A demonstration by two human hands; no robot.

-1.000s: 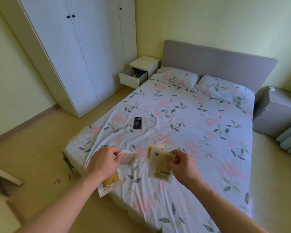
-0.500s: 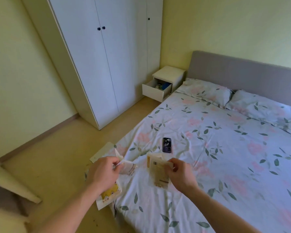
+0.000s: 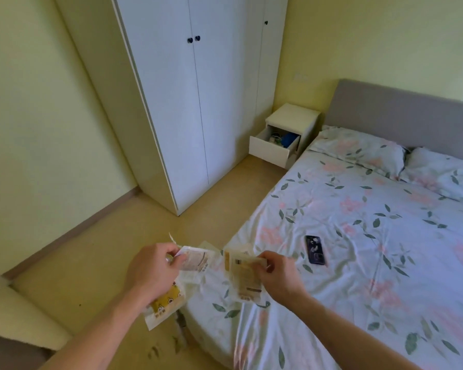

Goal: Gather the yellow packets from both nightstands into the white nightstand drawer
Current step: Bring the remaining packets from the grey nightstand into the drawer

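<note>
**Packets on the way to the drawer**

Yellow packets [image 3: 169,303] are pinched in the left hand [image 3: 151,271]. More packets [image 3: 245,276] are gripped in the right hand [image 3: 278,276]. The open drawer [image 3: 273,149] is far off, past the bed [image 3: 358,236] corner. It must be walked to next, it seems, and the packets dropped in.

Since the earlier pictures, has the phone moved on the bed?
No. The phone lies on the same part of the flowered sheet, beside the same leaf prints; only the camera turned left.
</note>
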